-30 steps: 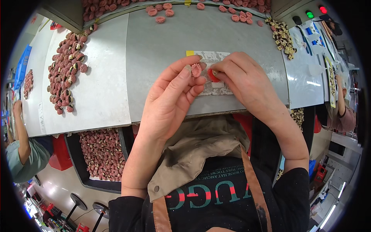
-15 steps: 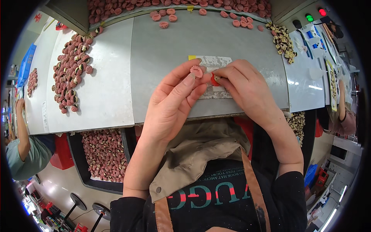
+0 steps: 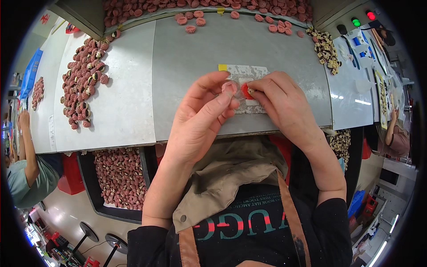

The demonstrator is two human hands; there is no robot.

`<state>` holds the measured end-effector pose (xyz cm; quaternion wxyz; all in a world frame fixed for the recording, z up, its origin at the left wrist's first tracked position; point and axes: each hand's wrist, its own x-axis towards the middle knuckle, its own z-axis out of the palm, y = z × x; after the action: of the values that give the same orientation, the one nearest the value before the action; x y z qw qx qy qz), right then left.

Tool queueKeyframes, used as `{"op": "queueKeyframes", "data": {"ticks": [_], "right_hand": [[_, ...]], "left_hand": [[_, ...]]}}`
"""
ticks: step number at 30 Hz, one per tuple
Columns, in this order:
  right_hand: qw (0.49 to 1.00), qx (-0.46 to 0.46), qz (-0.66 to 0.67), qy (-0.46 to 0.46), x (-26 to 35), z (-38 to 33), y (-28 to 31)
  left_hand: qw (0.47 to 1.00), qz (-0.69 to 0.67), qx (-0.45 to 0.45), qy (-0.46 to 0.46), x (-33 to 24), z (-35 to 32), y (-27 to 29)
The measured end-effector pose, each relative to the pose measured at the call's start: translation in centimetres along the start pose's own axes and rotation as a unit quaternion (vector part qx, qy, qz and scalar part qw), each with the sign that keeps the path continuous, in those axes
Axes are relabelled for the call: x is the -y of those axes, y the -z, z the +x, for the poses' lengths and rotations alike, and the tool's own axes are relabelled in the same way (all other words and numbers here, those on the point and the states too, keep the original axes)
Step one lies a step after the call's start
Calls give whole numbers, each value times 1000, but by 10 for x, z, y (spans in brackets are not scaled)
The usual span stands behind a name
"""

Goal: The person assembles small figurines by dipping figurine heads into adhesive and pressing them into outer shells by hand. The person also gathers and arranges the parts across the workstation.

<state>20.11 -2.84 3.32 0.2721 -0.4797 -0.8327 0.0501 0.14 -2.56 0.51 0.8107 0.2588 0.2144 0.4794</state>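
My left hand pinches a pink scalloped round piece between thumb and fingers, its recessed face turned up. Beside it, my right hand is closed at the fingertips on a small cream-and-dark piece, mostly covered by the fingers. A red round part shows between the hands, right against the right fingertips; whether it is held or fixed below, I cannot tell. Under both hands lies a worn white-and-grey pad with a yellow corner.
Loose pink pieces lie along the table's far edge. A heap of assembled pink pieces covers part of the left side; cream-and-dark pieces pile up far right. A black bin of assembled pieces stands below left. People work on both sides.
My left hand has drawn slightly away from the right fingertips, and its pink piece has tilted and moved a little lower. More of the red part shows. My right hand has barely moved.
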Motion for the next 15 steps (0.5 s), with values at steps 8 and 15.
{"op": "queueKeyframes", "data": {"ticks": [8, 15], "right_hand": [[967, 16, 223, -124, 5, -3, 12], [971, -28, 235, -22, 20, 19, 15]], "left_hand": [[1000, -2, -15, 10, -1, 0, -5], [1000, -24, 12, 10, 2, 6, -3]]}}
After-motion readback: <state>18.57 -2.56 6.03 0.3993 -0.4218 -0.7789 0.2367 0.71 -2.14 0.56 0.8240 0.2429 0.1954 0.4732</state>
